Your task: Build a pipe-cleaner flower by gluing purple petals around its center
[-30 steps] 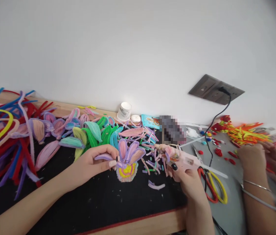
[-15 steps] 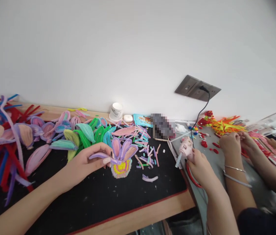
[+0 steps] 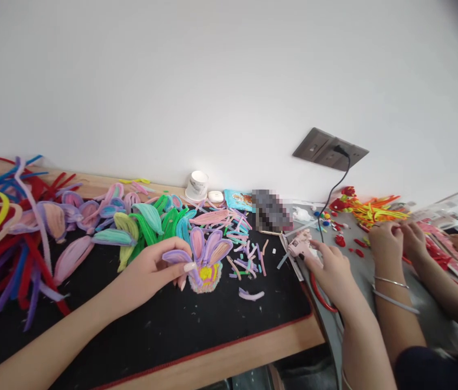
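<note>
My left hand pinches a lilac-edged petal of a fuzzy pipe-cleaner flower. The flower has pink and lilac petals above a rounded yellow and pale centre, and it is held just over the black mat. My right hand is at the mat's right edge, thumb and fingers apart around the rear of a pale pink glue gun. Its grip is partly hidden by the fingers, and a clear glue stick shows by it. Red-handled pliers or scissors lie under my right wrist, partly covered.
Loose pipe cleaners and finished petals cover the left and back. Short cut pieces lie mid-mat. A paper cup stands by the wall. A black cord runs from the socket. Another person's hands work at the right.
The glue gun has shifted left and turned, away from my right palm, as the fingers of that hand spread. My left hand has tilted the petal closer against the flower's centre.
</note>
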### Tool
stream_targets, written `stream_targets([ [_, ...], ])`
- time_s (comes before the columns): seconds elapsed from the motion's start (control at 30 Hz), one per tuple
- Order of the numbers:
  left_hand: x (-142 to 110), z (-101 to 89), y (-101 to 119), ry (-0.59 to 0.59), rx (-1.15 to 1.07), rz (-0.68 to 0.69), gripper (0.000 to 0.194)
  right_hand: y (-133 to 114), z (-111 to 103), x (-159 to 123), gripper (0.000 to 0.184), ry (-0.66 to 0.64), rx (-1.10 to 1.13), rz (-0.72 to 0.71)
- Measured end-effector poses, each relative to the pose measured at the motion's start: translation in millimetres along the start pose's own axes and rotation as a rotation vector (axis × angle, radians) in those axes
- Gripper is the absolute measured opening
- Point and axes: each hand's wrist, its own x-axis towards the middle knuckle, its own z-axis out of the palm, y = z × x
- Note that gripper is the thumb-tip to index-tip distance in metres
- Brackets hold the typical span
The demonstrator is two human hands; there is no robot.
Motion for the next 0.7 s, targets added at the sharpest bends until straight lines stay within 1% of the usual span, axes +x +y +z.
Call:
stream_targets([
  [0.03, -1, 3.7, 0, -0.005, -0.002, -0.017, 0.018, -12, -4, -9, 0.035, -0.013, 0.187, -0.081],
  [0.07, -2, 8.1, 0, -0.017, -0.007, -0.031, 0.018, -27, -7, -21, 0.032, -0.075, 0.379, -0.158],
  [0.13, -4, 18.9, -1, -0.063, -0.017, -0.041, 0.021, -63, -7, -45, 0.025, -0.356, 0.662, -0.31],
  [0.2, -8, 30.4, -1, -0.131, 0.006, -0.039, 0.023, -98, 0, -66, 0.024, -0.575, 0.808, -0.405],
  [0.23, -10, 35.6, -1, -0.17, 0.039, -0.05, 0.023, -112, 5, -74, 0.024, -0.627, 0.845, -0.425],
  [0.27, -12, 39.7, -1, -0.194, 0.068, -0.057, 0.024, -124, 10, -79, 0.02, -0.645, 0.866, -0.438],
  [0.33, -14, 43.6, 2, -0.211, 0.118, -0.071, 0.026, -137, 17, -83, 0.009, -0.613, 0.869, -0.463],
  [0.4, -16, 39.9, 6, -0.19, 0.166, -0.062, 0.029, -138, 20, -79, 0.011, -0.528, 0.871, -0.443],
  [0.43, -17, 35.3, 9, -0.16, 0.201, -0.044, 0.03, -136, 21, -76, 0.013, -0.479, 0.894, -0.395],
  [0.47, -18, 29.4, 11, -0.101, 0.246, -0.006, 0.034, -132, 21, -71, 0.015, -0.433, 0.938, -0.319],
  [0.5, -19, 22.7, 13, -0.017, 0.301, 0.05, 0.036, -127, 22, -67, 0.018, -0.394, 0.996, -0.223],
  [0.53, -20, 16.0, 15, 0.082, 0.357, 0.119, 0.034, -122, 24, -62, 0.021, -0.366, 1.059, -0.123],
  [0.57, -21, 10.0, 15, 0.151, 0.428, 0.181, 0.027, -117, 26, -57, 0.024, -0.354, 1.118, -0.038],
  [0.6, -21, 5.2, 14, 0.181, 0.507, 0.247, 0.022, -114, 29, -53, 0.026, -0.352, 1.166, 0.025],
  [0.63, -21, 2.2, 12, 0.172, 0.586, 0.317, 0.02, -111, 33, -50, 0.028, -0.357, 1.201, 0.062],
  [0.7, -20, 1.5, 5, 0.063, 0.74, 0.451, 0.024, -110, 41, -45, 0.031, -0.372, 1.241, 0.088],
])
